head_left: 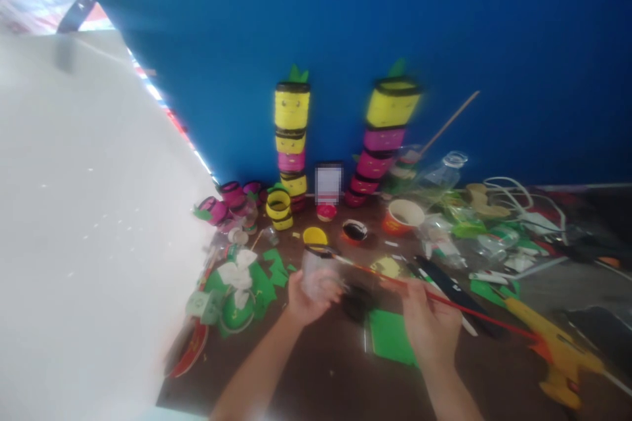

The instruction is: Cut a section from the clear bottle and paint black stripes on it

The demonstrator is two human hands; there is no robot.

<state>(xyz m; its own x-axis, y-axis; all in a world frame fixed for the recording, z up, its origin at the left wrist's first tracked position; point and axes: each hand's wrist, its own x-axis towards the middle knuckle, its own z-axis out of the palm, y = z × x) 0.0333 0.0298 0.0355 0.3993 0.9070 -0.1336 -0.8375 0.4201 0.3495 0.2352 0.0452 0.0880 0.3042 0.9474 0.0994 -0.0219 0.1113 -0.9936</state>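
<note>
My left hand [309,299] is wrapped round a small clear plastic cup piece [317,271] with a dark rim, held above the brown table [320,375]. My right hand [429,319] pinches a thin red-handled paintbrush [444,299]; its tip rests at the cup's rim and its handle runs down to the right. A green foam sheet [390,337] lies under and between my hands. The picture is blurred by motion.
Two stacks of yellow and pink painted rings [292,138] [382,138] stand against the blue wall [345,26]. Small paint pots [354,231], a paper cup [403,216], a clear bottle [442,174], green scraps [266,283], a yellow glue gun [557,352] and cables [513,200] lie around. A white surface [74,210] fills the left.
</note>
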